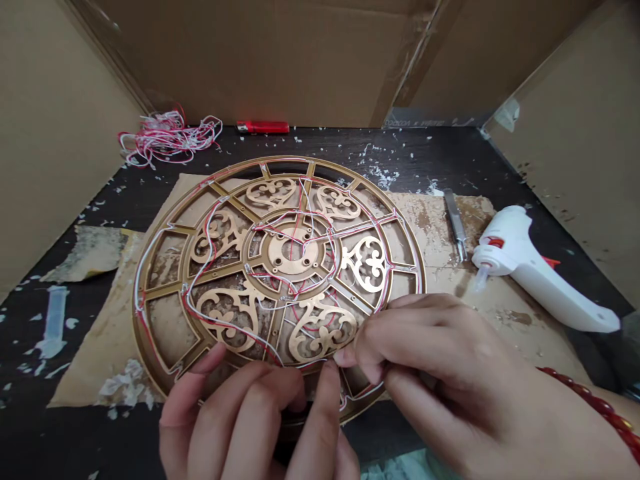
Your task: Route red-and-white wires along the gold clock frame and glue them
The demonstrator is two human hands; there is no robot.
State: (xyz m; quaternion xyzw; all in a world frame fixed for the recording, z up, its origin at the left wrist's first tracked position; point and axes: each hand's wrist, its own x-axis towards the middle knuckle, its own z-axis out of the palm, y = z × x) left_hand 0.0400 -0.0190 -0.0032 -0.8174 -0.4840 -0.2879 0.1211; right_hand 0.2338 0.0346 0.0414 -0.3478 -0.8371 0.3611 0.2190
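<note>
A round gold-brown metal frame [159, 292], spoked like a wheel with scroll ornaments, lies in front of me. Thin red and white wires [235, 328] run along its rings and spokes. My left hand [255, 420] curls over the near rim, its index fingertip pressing by the wire at the inner ring; its thumb is mostly hidden below. Close beside that fingertip, my right hand [440, 367] pinches at the wire with thumb and index finger, the other fingers folded. The exact grip point is partly covered by the fingers.
A white hot glue gun [545, 280] lies at right, near metal tweezers [455, 223]. Cardboard [95, 353] sits under the frame. Tangled red and white wire [170, 138] and a red lighter [263, 127] lie at the back; a clear glue stick piece [56, 320] is left. Cardboard walls surround.
</note>
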